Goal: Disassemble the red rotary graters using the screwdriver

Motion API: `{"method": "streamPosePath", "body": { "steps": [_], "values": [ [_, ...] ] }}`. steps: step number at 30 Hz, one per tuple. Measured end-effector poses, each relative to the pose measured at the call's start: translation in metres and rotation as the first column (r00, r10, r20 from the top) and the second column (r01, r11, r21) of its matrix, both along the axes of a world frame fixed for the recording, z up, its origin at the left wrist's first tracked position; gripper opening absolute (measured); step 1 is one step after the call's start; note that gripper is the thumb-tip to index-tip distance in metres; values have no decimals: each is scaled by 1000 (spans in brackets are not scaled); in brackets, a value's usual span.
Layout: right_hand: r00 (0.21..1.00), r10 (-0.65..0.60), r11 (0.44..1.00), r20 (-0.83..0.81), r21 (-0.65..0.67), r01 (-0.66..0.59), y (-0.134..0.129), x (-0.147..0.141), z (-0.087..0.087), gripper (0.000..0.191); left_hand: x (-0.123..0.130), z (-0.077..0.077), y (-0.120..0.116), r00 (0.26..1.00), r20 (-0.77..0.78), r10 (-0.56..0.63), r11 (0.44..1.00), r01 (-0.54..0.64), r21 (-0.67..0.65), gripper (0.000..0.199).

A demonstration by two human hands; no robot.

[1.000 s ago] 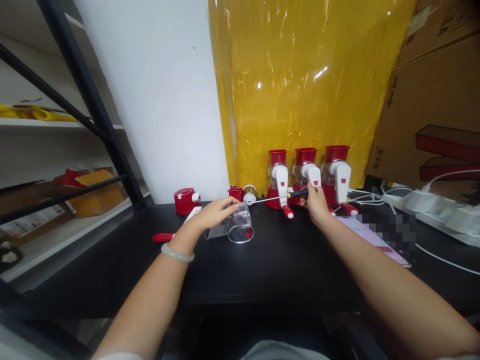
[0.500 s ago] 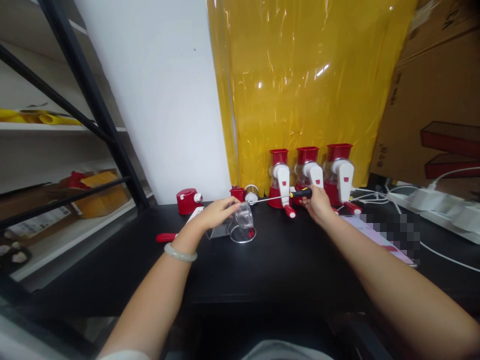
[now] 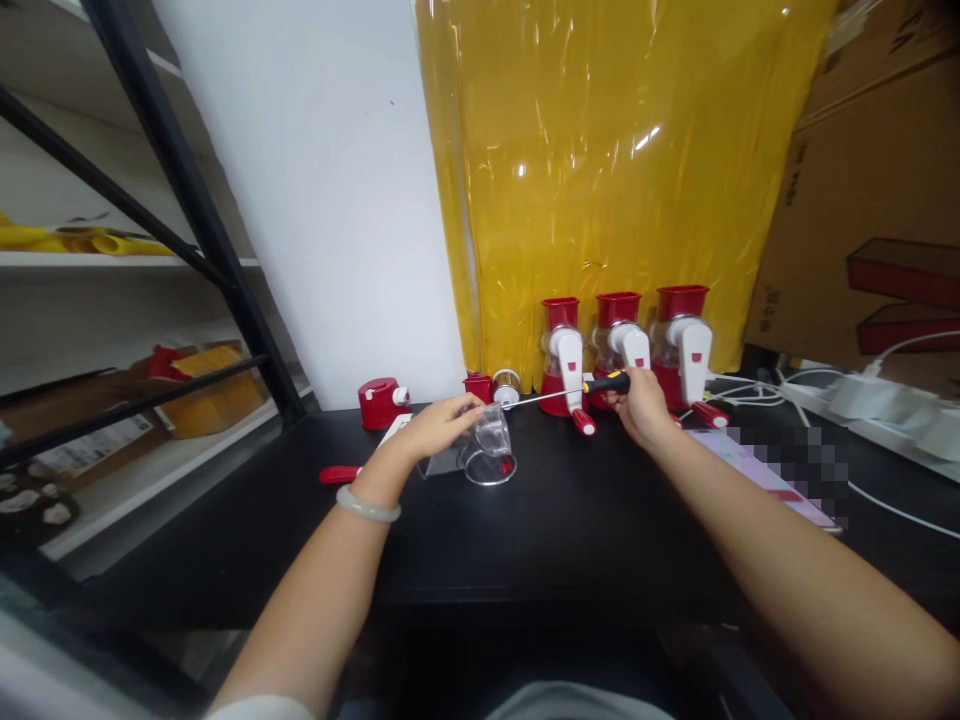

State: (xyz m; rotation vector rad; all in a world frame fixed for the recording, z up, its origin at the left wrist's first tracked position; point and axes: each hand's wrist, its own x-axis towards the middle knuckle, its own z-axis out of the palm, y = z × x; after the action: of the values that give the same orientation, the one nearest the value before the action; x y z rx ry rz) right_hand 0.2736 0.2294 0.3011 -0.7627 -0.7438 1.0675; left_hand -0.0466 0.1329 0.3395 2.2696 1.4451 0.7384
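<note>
Hardly anything has moved since the earlier frame: only the view slides a little, carrying everything slightly to the right, while both my hands keep their places. With my left hand I grasp the clear plastic body from above, fingers draped over its top, probably to stop it rolling or sliding. It rests on the black surface in front of me, its round rim towards me and a small red piece showing through it. In my right hand I hold the screwdriver, fingers wrapped round its handle, the shaft running nearly level to my left, so the tip lines up with the clear body; whether they touch I cannot tell.

Behind the tip stand a metal drum and a red part. A red base sits to the left, and a red handle pokes out beside my left wrist. Three graters stand in a row at the back, likely set there to leave room for my hands
</note>
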Motion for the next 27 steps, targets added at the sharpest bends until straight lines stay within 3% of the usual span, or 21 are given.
{"method": "streamPosePath", "body": {
  "steps": [4, 9, 20, 24, 27],
  "values": [
    [997, -44, 998, 58, 38, 42, 6, 5, -5, 10, 0, 1, -1, 1000, -4, -4, 1000, 4, 1, 46],
    [976, -150, 987, 156, 78, 139, 15, 11, -14, 30, 0, 0, 0, 1000, -2, -15, 1000, 15, 8, 45],
    [978, -7, 1000, -210, -10, 5, 8, 4, 4, 15, 2, 0, 2, 997, -71, -18, 989, 28, 144, 38],
    [980, -11, 995, -199, 93, 30, 13, 7, 0, 13, 1, 2, 2, 996, -79, -49, 979, 63, 193, 37],
    [989, -53, 981, -135, 180, 77, 17, 9, -5, 22, 0, 3, 2, 997, -59, -55, 971, 67, 228, 36]
  ]
}}
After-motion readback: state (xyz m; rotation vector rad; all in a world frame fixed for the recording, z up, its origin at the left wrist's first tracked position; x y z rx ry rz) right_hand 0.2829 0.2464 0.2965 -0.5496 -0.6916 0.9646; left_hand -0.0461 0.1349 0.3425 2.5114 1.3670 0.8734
